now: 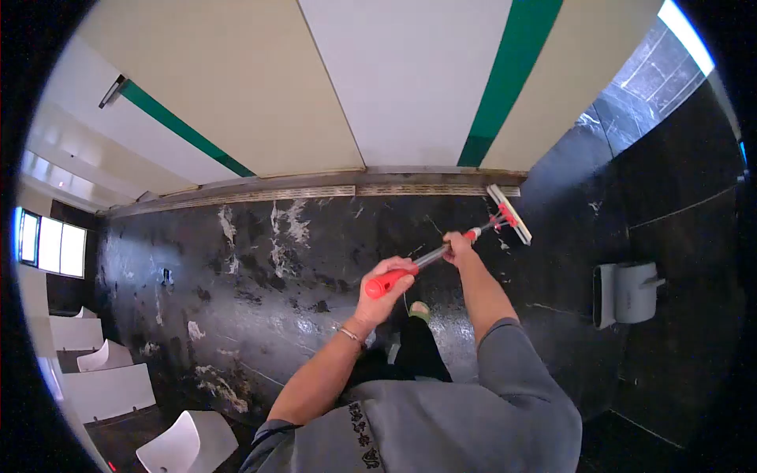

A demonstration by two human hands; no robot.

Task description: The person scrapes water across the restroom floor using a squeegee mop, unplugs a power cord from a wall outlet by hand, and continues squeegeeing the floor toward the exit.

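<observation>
I hold a sponge mop [432,256] with a red grip, a metal pole and a white bar-shaped head [511,215] on red brackets. My left hand [377,296] is closed around the red grip at the near end. Farther along, my right hand [458,247] wraps the pole just below a red collar. The mop slants away to the right, and its head is at the dark, wet-looking floor [355,229], close to the right end of the drain grate [426,190]. Whether the head presses on the floor, I cannot tell.
Cream and white partition panels [402,87] with green stripes rise beyond the grate. White urinals [189,441] line the lower left. A grey bin-like container [631,293] stands by the dark right wall. My shoe [419,310] is below the pole.
</observation>
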